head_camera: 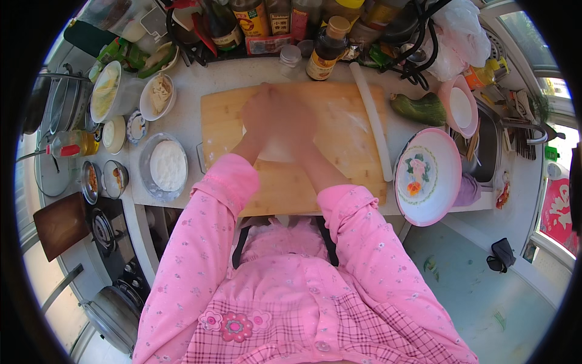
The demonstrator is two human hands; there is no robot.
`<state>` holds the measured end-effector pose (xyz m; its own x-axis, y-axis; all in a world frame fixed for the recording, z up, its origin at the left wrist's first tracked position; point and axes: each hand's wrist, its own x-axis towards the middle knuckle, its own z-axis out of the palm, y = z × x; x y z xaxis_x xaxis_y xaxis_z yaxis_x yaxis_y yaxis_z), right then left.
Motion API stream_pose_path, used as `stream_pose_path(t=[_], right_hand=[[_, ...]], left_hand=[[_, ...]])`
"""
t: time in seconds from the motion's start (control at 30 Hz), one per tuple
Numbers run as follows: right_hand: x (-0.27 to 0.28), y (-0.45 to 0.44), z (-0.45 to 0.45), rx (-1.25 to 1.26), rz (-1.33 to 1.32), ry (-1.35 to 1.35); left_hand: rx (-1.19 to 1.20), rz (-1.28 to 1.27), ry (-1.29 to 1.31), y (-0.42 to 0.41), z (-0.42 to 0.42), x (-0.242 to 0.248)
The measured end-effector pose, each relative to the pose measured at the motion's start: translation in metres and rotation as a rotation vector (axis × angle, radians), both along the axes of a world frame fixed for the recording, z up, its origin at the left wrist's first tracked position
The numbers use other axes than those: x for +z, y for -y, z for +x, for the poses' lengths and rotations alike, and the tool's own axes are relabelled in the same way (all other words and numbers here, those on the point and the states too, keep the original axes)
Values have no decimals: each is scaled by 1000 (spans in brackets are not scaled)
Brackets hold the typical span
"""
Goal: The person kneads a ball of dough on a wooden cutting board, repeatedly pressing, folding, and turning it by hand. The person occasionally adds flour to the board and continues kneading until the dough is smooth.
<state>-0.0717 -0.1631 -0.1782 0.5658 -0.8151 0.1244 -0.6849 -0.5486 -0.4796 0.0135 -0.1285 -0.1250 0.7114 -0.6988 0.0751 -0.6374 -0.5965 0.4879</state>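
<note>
Both of my hands are over a wooden cutting board (338, 168) dusted with some flour. My left hand (260, 119) and my right hand (298, 123) come together at the far middle of the board, on top of a pale lump that looks like dough (276, 154). Blur hides the fingers, so their grip cannot be made out. Most of the lump is covered by the hands; its near edge shows below the wrists. Along the board's right side lies a pale rolling pin (372, 120).
Left of the board stands a metal bowl of flour (168, 166), with a bowl of beige paste (157, 97) behind it. A pink-rimmed enamel basin (427, 177) and a green squash (418, 109) are at the right. A dark sauce bottle (327, 50) stands just beyond the board.
</note>
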Motion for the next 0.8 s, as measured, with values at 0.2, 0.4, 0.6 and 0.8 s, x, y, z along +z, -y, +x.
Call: stream_pose_path(t=[0.2,0.4,0.6,0.8], right_hand=[[41,-26,-30,-4,193,255],[53,-94,-88,130,109,354],[38,-70,-100,254,195,187],[59,-38,-135,231,132,307]], left_hand=[[51,42,-547,-47,20,13],[-106,-42,263,-118,-96,47],[26,-163,341,-109,-112,19],[60,-74,328,-63,-87,8]])
